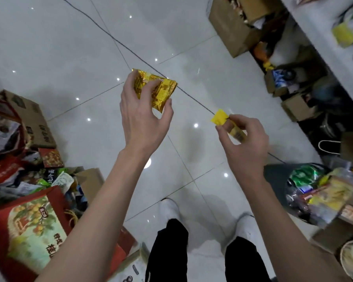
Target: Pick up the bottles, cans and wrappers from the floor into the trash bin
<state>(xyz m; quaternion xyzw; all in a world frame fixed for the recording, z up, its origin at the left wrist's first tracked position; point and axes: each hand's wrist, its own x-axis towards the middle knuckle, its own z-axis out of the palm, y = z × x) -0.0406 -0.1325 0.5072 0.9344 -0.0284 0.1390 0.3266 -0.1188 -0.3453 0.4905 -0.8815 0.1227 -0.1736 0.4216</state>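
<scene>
Two wrappers are already off the floor, one in each hand. The left grip (139, 119) pinches a gold foil wrapper (155, 88) by its edges, with the fingertips along one side, the thumb at the lower corner and the palm well clear of it. The right grip (247, 143) is curled round a small yellow wrapper (219, 118) whose loose end pokes out at 10 o'clock. Both are held in the air over the tiled floor (69, 47). The trash bin (273, 176) stands low at about 4 o'clock from the right grip, and it looks heaped past its rim with cans and packets. That heap is the main risk, because a light wrapper dropped on it could slide off or knock other litter back onto the tiles. The gold foil looks slick, and I judge that such a light edge-pinch could lose it during a quick swing across to the bin. A thin dark cable (114, 40) runs across the floor from 11 o'clock toward the bin side and could catch a white shoe (169, 208) on the turn.
</scene>
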